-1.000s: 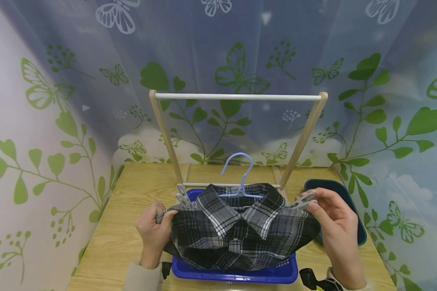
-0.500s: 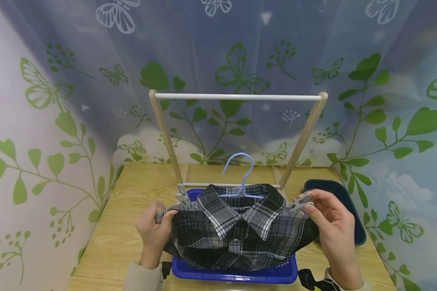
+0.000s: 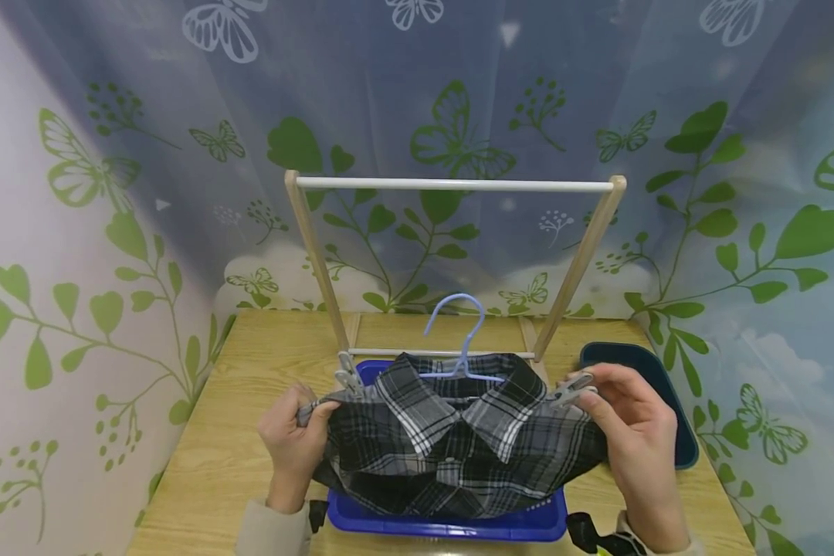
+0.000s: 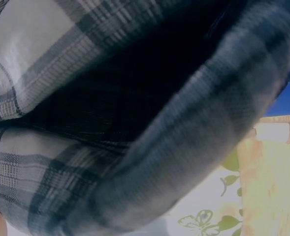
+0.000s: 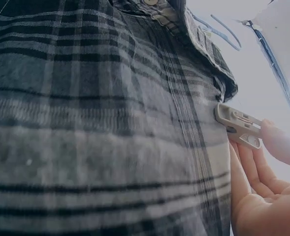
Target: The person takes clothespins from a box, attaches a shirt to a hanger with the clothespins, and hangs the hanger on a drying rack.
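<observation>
Shirt (image 3: 459,455) on hanger (image 3: 463,361) above blue basket (image 3: 452,530), with grey peg (image 3: 348,377) upright by near-left shoulder. Left hand (image 3: 295,428) curled tight on shirt's edge, unchanged; right hand (image 3: 641,432) pinching second peg (image 3: 574,388) between thumb and finger at opposite shoulder. Against a second ago: slight inward shift of right hand and second peg, toward collar (image 3: 503,413).
</observation>
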{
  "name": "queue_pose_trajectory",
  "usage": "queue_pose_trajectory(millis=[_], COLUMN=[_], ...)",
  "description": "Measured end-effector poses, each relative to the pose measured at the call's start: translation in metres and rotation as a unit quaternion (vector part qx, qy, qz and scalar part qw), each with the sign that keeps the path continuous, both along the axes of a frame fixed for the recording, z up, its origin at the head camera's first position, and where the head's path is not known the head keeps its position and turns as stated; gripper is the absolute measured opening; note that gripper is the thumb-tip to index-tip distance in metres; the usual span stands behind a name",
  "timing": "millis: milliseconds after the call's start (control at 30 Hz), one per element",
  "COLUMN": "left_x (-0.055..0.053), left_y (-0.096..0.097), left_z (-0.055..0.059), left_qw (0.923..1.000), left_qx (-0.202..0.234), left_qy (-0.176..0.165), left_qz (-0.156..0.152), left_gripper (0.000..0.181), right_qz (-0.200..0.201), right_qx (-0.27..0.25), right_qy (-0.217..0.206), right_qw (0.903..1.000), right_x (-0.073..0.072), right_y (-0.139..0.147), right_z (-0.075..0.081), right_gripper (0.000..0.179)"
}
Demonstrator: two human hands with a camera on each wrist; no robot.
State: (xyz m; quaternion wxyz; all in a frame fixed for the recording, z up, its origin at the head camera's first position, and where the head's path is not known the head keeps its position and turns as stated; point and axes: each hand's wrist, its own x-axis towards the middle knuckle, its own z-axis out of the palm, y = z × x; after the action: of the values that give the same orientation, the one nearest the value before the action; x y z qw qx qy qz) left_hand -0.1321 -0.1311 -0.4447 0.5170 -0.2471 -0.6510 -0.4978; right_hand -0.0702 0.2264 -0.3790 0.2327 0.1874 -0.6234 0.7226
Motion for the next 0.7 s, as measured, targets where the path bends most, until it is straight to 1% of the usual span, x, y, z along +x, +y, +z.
queue_pose_trajectory(millis=[167, 333, 700], left_x=[-0.0012, -0.0011, 0.0001], left_y=[-0.0011, -0.0017, -0.0001], left_z=[-0.0015, -0.0022, 0.0], left_qw=[1.0, 1.0, 0.9999], left_qx=[-0.005, 0.005, 0.007], left_qy=[0.0, 0.001, 0.002], left_qz=[-0.001, -0.006, -0.013], left_gripper=[0.062, 0.061, 0.061], right_qz=[-0.002, -0.004, -0.011], right_qx=[0.01, 0.01, 0.02], right_qy=[0.009, 0.014, -0.004], right_qw=[0.9999, 0.9998, 0.9997], right_x=[-0.0011, -0.0008, -0.0005], right_y=[-0.0015, -0.0006, 0.0011], right_z=[0.0007, 0.0012, 0.0006], right_gripper=[0.025, 0.024, 0.029])
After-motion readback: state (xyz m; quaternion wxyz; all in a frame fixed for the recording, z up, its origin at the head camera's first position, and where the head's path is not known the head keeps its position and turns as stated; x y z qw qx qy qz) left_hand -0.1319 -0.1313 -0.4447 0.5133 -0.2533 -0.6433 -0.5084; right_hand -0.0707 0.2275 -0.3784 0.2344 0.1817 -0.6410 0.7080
